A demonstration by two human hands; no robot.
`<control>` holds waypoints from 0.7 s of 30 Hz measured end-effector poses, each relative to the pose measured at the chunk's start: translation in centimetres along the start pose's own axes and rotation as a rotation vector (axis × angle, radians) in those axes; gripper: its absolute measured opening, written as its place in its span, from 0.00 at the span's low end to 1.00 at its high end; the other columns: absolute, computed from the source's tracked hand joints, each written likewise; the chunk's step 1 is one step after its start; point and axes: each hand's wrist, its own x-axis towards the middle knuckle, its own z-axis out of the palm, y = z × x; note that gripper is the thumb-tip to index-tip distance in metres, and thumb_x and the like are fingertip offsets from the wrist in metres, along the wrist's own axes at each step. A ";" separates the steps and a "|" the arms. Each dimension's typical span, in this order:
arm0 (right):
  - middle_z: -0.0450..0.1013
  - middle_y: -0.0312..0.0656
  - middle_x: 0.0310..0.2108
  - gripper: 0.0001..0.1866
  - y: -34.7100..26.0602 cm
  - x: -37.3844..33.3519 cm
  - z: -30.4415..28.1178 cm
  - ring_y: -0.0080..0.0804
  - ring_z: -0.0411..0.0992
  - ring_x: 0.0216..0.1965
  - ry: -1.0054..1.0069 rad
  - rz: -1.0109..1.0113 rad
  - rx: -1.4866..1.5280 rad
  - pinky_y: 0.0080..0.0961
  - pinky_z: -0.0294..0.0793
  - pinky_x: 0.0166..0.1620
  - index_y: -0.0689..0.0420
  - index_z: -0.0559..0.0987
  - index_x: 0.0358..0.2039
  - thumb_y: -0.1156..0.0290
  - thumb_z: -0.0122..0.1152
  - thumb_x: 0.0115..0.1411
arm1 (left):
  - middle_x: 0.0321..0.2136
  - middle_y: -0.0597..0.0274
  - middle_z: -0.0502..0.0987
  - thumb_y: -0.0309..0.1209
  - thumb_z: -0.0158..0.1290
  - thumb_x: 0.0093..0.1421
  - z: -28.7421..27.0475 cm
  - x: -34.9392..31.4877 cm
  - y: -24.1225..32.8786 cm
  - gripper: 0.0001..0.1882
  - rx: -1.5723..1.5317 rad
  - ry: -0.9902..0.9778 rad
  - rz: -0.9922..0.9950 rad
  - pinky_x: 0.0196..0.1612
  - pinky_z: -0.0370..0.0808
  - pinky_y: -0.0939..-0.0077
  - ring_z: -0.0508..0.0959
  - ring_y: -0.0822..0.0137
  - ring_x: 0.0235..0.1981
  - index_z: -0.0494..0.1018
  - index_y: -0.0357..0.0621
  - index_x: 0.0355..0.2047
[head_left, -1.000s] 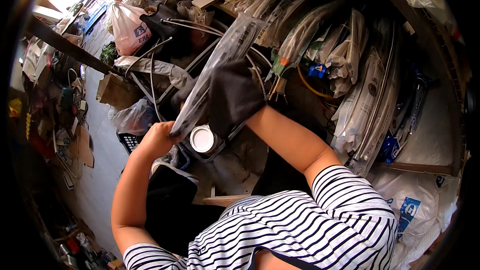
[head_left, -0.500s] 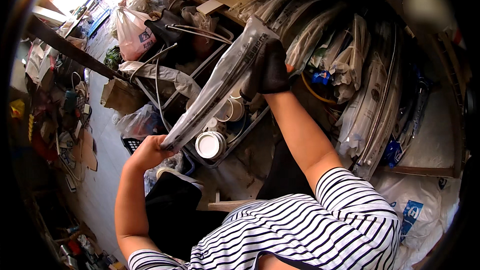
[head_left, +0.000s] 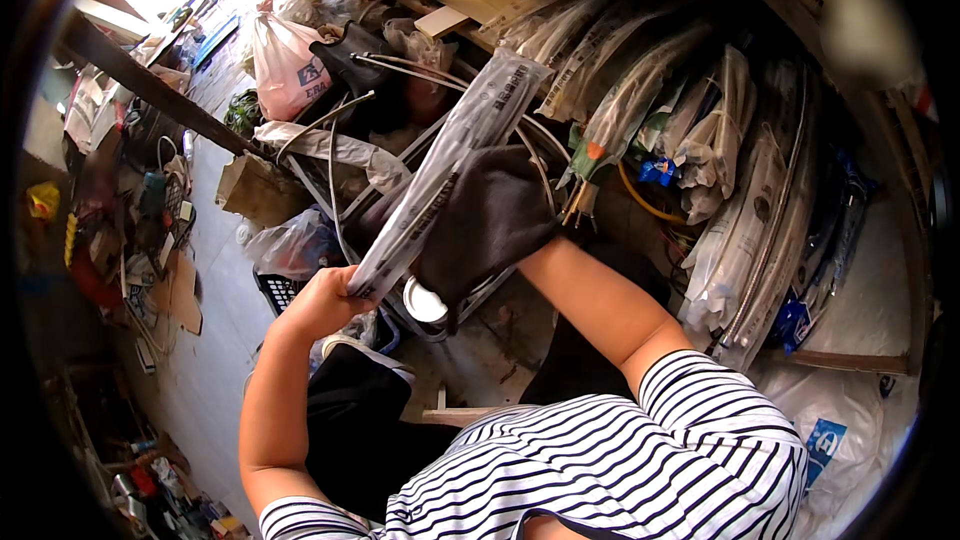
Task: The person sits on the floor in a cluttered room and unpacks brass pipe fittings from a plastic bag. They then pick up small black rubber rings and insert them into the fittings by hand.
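Note:
My left hand (head_left: 320, 304) is closed round the near end of a long, flat package in clear plastic (head_left: 468, 130) with dark print. The package slants up and away to the right. A dark brown cloth (head_left: 488, 210) covers my right hand (head_left: 541, 258) down to the wrist, so its fingers are hidden. The cloth lies against the right side of the package at mid-length and hangs down loosely. Behind them stands a metal-framed rack (head_left: 340, 202), with a white round lid (head_left: 424, 300) partly showing below the cloth.
Many plastic-sleeved long parts (head_left: 740, 210) hang or lean in a row at the right. A pink plastic bag (head_left: 287, 65) sits at the far left, near a cardboard box (head_left: 252, 190). A black crate (head_left: 278, 290) is beside my left hand. Clutter lines the left wall.
My right hand with the cloth has come down the package from its far end to about the middle. The cloth has spread wider. My left hand keeps its hold on the near end.

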 end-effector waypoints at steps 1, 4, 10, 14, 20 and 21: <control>0.72 0.41 0.27 0.07 0.6 1.0 -0.9 0.33 0.72 0.32 0.048 0.069 0.089 0.27 0.72 0.38 0.58 0.75 0.26 0.69 0.53 0.49 | 0.24 0.64 0.77 0.21 0.57 0.49 0.0 -0.2 0.0 0.10 -0.030 0.012 0.020 0.36 0.70 0.77 0.71 0.76 0.27 0.73 0.37 0.34; 0.72 0.42 0.23 0.05 0.4 3.1 -3.6 0.32 0.73 0.28 0.198 0.281 0.330 0.23 0.73 0.32 0.58 0.74 0.21 0.72 0.52 0.49 | 0.26 0.69 0.75 0.19 0.57 0.49 -0.4 -0.2 0.9 0.11 -0.064 -0.009 -0.031 0.38 0.70 0.80 0.70 0.78 0.30 0.72 0.37 0.35; 0.69 0.45 0.25 0.09 1.5 4.8 -5.8 0.41 0.70 0.29 0.036 0.057 -0.285 0.35 0.67 0.35 0.55 0.71 0.21 0.64 0.56 0.44 | 0.29 0.68 0.76 0.17 0.58 0.48 0.3 0.8 0.6 0.13 -0.348 -0.022 -0.015 0.40 0.71 0.80 0.74 0.77 0.31 0.72 0.38 0.35; 0.70 0.45 0.29 0.09 1.3 6.1 -8.2 0.41 0.70 0.34 -0.031 0.048 -0.238 0.36 0.67 0.39 0.53 0.73 0.28 0.62 0.54 0.49 | 0.29 0.65 0.78 0.16 0.59 0.46 0.5 1.0 1.3 0.15 -0.555 -0.101 -0.021 0.41 0.73 0.78 0.76 0.74 0.32 0.73 0.39 0.35; 0.68 0.44 0.25 0.13 4.4 3.8 -6.7 0.44 0.68 0.30 -0.022 0.071 -0.377 0.36 0.65 0.36 0.55 0.72 0.25 0.62 0.57 0.41 | 0.28 0.64 0.77 0.15 0.59 0.45 0.1 1.5 1.7 0.15 -0.537 -0.113 0.025 0.41 0.73 0.77 0.76 0.73 0.32 0.73 0.38 0.34; 0.68 0.44 0.25 0.13 4.5 3.2 -5.6 0.44 0.68 0.30 -0.027 0.031 -0.431 0.36 0.65 0.35 0.55 0.71 0.25 0.62 0.57 0.39 | 0.28 0.64 0.77 0.15 0.59 0.45 0.0 1.2 1.7 0.15 -0.540 -0.095 0.002 0.41 0.73 0.77 0.76 0.73 0.32 0.73 0.38 0.34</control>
